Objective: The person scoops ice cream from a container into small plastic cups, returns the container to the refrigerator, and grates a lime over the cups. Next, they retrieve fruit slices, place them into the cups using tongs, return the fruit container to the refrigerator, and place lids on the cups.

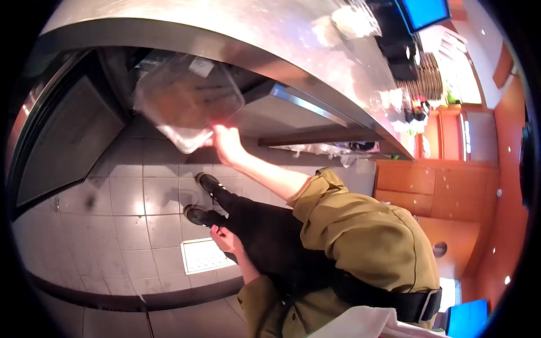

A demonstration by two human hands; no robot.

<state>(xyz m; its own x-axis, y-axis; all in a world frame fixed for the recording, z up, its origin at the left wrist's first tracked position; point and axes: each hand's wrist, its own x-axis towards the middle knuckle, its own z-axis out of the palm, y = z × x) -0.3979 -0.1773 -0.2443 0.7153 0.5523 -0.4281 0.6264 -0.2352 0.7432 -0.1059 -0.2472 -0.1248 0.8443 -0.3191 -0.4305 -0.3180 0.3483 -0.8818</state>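
Note:
My right hand [228, 145] grips the near corner of a clear plastic food container [189, 104]. Blurred orange-brown contents show through the container, and a small white label sits on it. It is tilted, just in front of the dark opening under a steel counter [242, 48]. Beside my leg, my left hand [226, 239] hangs low with its fingers curled in and nothing visible in them.
A dark door [70, 138] stands swung out at the left. A steel drawer front or panel with a bright handle [310, 104] is beside the opening. Stacked plates [431, 76] and a blue screen [425, 12] are on the counter. A white grate [205, 256] lies on the tiled floor.

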